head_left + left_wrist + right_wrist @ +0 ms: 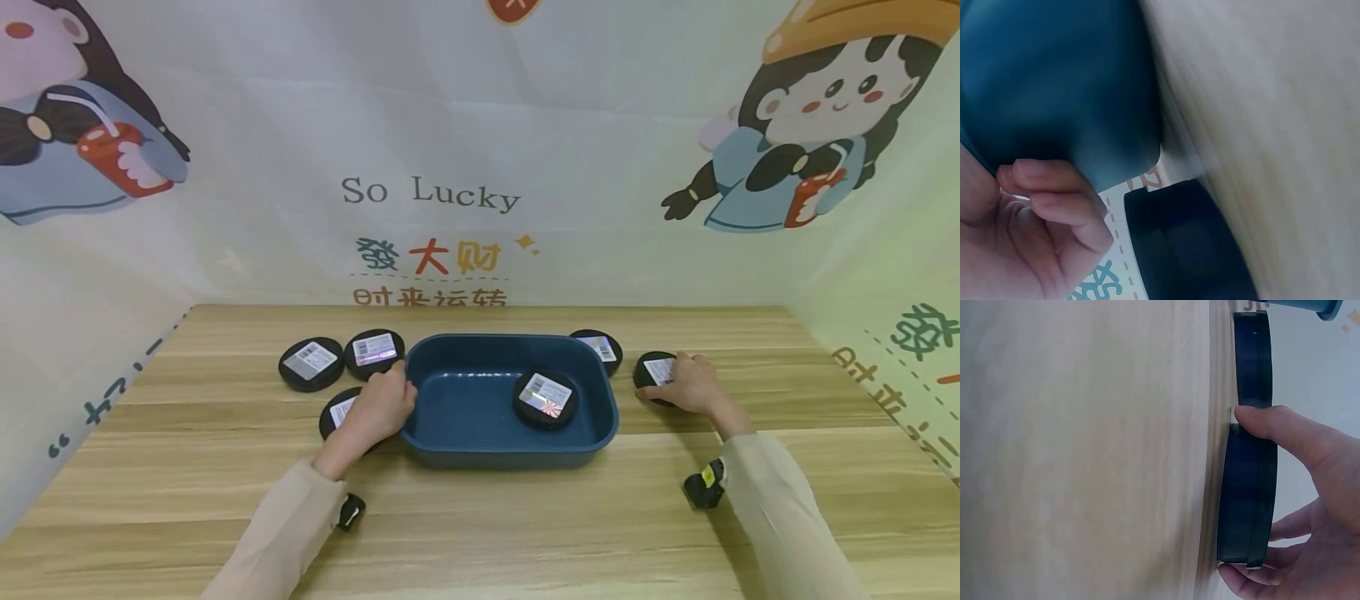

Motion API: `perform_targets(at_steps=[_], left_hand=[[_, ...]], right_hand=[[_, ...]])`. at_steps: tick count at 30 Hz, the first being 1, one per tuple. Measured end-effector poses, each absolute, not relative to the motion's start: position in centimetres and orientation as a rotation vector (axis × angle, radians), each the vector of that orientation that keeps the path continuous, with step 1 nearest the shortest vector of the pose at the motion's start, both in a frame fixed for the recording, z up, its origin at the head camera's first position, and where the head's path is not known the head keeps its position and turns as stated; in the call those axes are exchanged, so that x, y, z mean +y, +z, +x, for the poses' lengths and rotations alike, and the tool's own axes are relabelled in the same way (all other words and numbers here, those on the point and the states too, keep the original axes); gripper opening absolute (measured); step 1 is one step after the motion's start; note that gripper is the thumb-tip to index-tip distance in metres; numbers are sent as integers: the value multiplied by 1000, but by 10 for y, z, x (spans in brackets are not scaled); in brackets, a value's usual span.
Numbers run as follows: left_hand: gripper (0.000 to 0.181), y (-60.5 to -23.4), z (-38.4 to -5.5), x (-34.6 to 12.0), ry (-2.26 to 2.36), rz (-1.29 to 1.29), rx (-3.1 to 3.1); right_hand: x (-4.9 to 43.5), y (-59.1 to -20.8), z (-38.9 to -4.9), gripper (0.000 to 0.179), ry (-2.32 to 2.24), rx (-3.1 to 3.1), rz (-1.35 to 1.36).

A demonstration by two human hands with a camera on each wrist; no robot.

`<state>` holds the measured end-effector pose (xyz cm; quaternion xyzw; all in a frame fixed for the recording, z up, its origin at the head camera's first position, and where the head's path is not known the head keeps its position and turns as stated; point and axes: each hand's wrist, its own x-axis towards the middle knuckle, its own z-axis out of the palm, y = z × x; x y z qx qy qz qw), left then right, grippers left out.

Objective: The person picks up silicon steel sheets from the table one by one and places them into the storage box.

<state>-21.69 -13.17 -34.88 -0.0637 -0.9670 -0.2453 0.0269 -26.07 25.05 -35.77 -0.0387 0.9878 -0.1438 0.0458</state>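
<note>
My left hand [382,404] grips the left rim of a blue rectangular tub [502,459]. In the left wrist view, its curled fingers [1063,206] lie against the tub's wall [1060,75]. At the right, my right hand [693,385] holds a round black container [658,369] with a white label. The right wrist view has thumb and fingers at opposite sides of this flat container [1247,494], which is at the tabletop. Inside the tub, toward its right end, lies another labelled black container [545,399].
Left of the tub stand several similar containers: one far left [311,364], one beside it [374,353], and one partly under my left forearm [337,410]. Another container [600,350] sits behind the tub's right corner. A printed cloth [637,267] encloses the wooden table [525,533].
</note>
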Motion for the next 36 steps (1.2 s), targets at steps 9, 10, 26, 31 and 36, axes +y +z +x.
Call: perform_targets(at_steps=[9, 10, 26, 31, 36], left_hand=[[36, -348, -218, -131, -759, -199, -2995], [36, -348, -218, -131, -758, -198, -2995], [27, -349, -217, -132, -756, -203, -2955], [29, -349, -217, -132, -759, -202, -2974], [30, -351, -217, -132, -759, -210, -2966]], right_hand=[[252, -359, -260, 75, -471, 3027, -106], [253, -359, -260, 74, -478, 3030, -106], [257, -353, -251, 61, -534, 3045, -168], [258, -352, -249, 62, -556, 3060, -200], [257, -349, -246, 68, -572, 3065, -191]])
